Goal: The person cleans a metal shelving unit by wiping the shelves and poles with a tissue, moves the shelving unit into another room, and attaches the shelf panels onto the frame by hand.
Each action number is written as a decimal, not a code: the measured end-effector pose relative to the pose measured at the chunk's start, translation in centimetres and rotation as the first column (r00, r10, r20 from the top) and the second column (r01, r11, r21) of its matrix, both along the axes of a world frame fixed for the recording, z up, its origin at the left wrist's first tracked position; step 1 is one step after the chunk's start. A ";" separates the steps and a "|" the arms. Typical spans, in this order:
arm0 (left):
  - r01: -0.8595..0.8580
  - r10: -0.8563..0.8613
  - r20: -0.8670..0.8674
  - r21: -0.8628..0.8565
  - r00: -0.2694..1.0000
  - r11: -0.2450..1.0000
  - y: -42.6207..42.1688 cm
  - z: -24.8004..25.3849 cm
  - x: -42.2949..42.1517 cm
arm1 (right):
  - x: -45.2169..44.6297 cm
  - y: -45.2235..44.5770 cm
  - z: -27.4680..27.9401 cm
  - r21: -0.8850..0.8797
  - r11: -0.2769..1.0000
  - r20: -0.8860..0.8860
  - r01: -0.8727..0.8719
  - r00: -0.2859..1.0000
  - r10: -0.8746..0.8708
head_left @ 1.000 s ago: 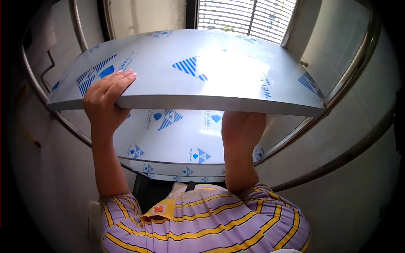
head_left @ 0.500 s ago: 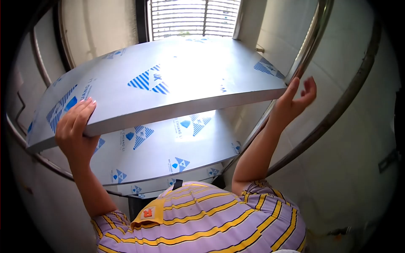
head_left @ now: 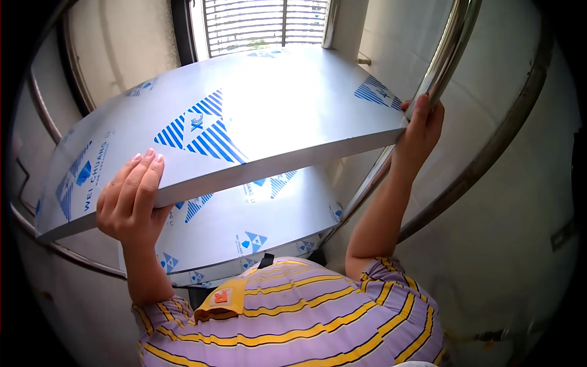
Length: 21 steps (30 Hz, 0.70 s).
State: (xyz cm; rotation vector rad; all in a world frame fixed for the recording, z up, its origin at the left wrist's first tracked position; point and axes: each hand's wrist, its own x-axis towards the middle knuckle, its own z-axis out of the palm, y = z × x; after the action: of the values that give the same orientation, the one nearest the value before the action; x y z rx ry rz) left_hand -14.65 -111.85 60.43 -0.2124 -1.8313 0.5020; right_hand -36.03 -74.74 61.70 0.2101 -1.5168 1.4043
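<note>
A wide metal shelf panel [head_left: 275, 110], covered in film with blue striped triangles and lettering, lies across the metal tube frame, its left end lower in view. My left hand [head_left: 131, 196] grips its front edge left of centre, fingers on top and thumb beneath. At the panel's right front corner, my right hand [head_left: 420, 125] is wrapped round the upright tube [head_left: 449, 49]. Under the panel is a second, lower shelf [head_left: 226, 229] with the same printed film.
Behind the panel is a window with horizontal bars [head_left: 263, 24]. A dark curved tube [head_left: 483, 165] runs down the right side near a pale wall [head_left: 507, 244]. Another tube [head_left: 79, 257] passes below the panel's left end.
My right hand left the panel's underside and closed round the right upright. The view swung right, and the panel now slants, with its left end lower. My left hand still grips the edge.
</note>
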 end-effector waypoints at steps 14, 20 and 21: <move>-0.010 0.003 -0.080 -0.089 0.997 0.996 0.0 -0.2 0.2 | 1.0 0.0 0.2 -0.099 0.993 0.018 -0.061 0.998 0.064; 0.022 -0.029 -0.086 -0.079 0.996 0.997 0.5 -0.1 0.5 | 1.6 0.5 0.2 -0.077 0.996 0.013 -0.045 0.999 0.046; 0.024 -0.030 -0.080 -0.075 0.996 0.997 0.6 -0.1 0.6 | 1.8 0.7 0.0 -0.072 0.996 0.015 -0.044 0.999 0.045</move>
State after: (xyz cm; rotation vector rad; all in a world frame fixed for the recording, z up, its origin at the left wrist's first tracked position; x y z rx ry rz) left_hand -14.02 -111.25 60.34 -0.2633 -1.7302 0.5529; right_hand -34.25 -74.01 61.70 0.1897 -1.4805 1.4957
